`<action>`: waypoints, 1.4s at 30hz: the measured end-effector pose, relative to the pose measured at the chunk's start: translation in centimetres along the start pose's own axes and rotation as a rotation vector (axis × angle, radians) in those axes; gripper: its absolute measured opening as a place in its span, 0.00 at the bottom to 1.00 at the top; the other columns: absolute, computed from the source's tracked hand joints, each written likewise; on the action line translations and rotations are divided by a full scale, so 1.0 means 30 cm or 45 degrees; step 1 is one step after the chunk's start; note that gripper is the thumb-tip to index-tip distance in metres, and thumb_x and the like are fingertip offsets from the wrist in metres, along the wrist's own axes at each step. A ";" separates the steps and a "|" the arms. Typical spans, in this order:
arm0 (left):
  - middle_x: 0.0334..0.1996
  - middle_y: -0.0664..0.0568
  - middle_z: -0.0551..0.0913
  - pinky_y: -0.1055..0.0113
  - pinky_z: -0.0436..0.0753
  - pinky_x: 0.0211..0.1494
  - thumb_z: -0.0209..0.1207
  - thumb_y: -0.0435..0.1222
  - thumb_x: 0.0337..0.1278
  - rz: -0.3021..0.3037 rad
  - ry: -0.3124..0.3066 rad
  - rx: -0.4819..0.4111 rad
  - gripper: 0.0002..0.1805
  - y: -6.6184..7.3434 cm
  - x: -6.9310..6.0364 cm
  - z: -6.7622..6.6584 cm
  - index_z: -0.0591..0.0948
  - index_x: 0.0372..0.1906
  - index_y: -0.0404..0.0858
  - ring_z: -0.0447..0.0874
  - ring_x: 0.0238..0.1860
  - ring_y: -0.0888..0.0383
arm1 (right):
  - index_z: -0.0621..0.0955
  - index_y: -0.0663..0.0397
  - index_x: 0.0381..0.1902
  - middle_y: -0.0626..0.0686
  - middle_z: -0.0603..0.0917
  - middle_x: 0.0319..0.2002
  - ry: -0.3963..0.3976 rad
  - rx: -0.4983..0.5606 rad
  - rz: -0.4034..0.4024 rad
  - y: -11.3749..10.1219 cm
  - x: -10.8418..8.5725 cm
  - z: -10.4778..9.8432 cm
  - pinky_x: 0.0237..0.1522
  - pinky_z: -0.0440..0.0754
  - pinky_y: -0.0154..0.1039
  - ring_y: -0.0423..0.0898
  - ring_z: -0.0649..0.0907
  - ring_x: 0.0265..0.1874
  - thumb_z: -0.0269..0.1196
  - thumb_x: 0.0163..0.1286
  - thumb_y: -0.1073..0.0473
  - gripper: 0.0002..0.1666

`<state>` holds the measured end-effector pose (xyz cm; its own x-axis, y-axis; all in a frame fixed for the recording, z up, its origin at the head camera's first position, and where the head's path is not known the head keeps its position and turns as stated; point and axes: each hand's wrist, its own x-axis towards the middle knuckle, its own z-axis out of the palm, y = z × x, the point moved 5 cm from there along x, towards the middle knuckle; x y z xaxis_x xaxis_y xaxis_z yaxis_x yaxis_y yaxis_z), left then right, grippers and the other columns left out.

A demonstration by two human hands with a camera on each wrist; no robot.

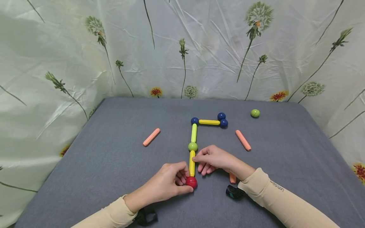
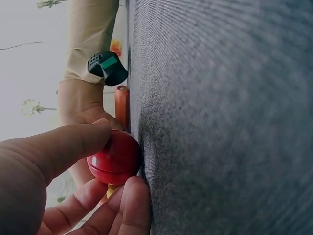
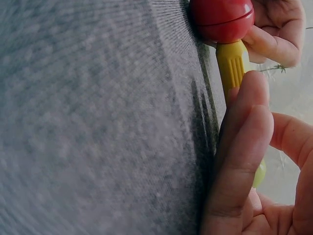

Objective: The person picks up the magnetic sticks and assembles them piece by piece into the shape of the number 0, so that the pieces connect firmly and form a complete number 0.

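Observation:
Along the middle of the table runs a chain of rods and balls. At its near end is a red ball (image 1: 191, 182), which my left hand (image 1: 168, 180) pinches between thumb and fingers. The ball meets the end of a yellow rod (image 1: 192, 167). From the right side, my right hand (image 1: 215, 160) pinches that rod near its middle; its fingers partly hide the contact in the right wrist view. Beyond the rod come a green ball (image 1: 193, 146), a light green rod (image 1: 194, 133) and a blue ball (image 1: 195, 121). From there another yellow rod (image 1: 209, 122) extends right to two touching blue balls (image 1: 223, 123).
One orange rod (image 1: 151, 137) lies left of the chain and another orange rod (image 1: 243, 140) to the right. A third orange rod (image 1: 232, 178) is partly under my right forearm. A loose green ball (image 1: 255, 113) sits at the back right. A patterned curtain (image 1: 171, 63) hangs behind the table.

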<state>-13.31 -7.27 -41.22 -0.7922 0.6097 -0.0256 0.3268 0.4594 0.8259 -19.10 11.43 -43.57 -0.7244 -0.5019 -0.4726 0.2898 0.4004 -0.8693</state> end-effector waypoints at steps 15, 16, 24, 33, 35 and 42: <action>0.36 0.59 0.86 0.74 0.87 0.42 0.79 0.34 0.57 0.000 -0.028 -0.014 0.16 0.002 -0.005 0.002 0.82 0.44 0.46 0.84 0.35 0.70 | 0.83 0.64 0.54 0.51 0.90 0.39 -0.024 -0.168 -0.173 -0.089 -0.041 -0.107 0.41 0.88 0.36 0.43 0.88 0.35 0.63 0.82 0.51 0.19; 0.36 0.59 0.86 0.74 0.87 0.42 0.79 0.34 0.58 -0.001 -0.033 -0.015 0.16 0.002 -0.006 0.002 0.82 0.44 0.47 0.83 0.35 0.70 | 0.83 0.64 0.54 0.53 0.90 0.40 -0.006 -0.189 -0.200 -0.104 -0.040 -0.122 0.41 0.88 0.37 0.44 0.88 0.35 0.63 0.82 0.52 0.19; 0.41 0.58 0.85 0.74 0.87 0.42 0.77 0.34 0.61 0.077 -0.034 -0.054 0.15 -0.010 -0.008 0.010 0.85 0.49 0.49 0.83 0.37 0.70 | 0.84 0.63 0.58 0.60 0.88 0.47 0.123 -0.393 -0.398 -0.238 0.013 -0.184 0.45 0.89 0.47 0.55 0.91 0.38 0.67 0.78 0.56 0.18; 0.40 0.58 0.83 0.73 0.87 0.42 0.76 0.37 0.62 0.087 -0.061 -0.091 0.15 -0.030 -0.004 0.013 0.87 0.51 0.51 0.81 0.38 0.70 | 0.84 0.61 0.62 0.61 0.88 0.59 0.071 -0.585 -0.521 -0.337 0.162 -0.178 0.49 0.87 0.49 0.57 0.89 0.49 0.70 0.75 0.61 0.20; 0.39 0.58 0.83 0.73 0.86 0.42 0.77 0.37 0.62 0.078 -0.070 -0.102 0.15 -0.033 -0.003 0.012 0.87 0.51 0.51 0.81 0.37 0.69 | 0.85 0.61 0.61 0.62 0.88 0.60 0.051 -0.618 -0.553 -0.357 0.193 -0.174 0.52 0.85 0.47 0.57 0.87 0.55 0.71 0.74 0.61 0.20; 0.38 0.59 0.83 0.73 0.85 0.42 0.77 0.37 0.61 0.050 -0.082 -0.116 0.16 -0.037 -0.003 0.007 0.87 0.52 0.51 0.80 0.37 0.69 | 0.84 0.61 0.63 0.62 0.87 0.61 -0.024 -0.661 -0.566 -0.405 0.272 -0.146 0.62 0.83 0.51 0.59 0.83 0.65 0.72 0.73 0.63 0.23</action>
<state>-13.49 -7.70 -42.25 -0.7437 0.6680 -0.0260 0.3067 0.3755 0.8746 -31.25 5.83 -36.25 -0.6925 -0.7153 -0.0931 -0.3738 0.4662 -0.8018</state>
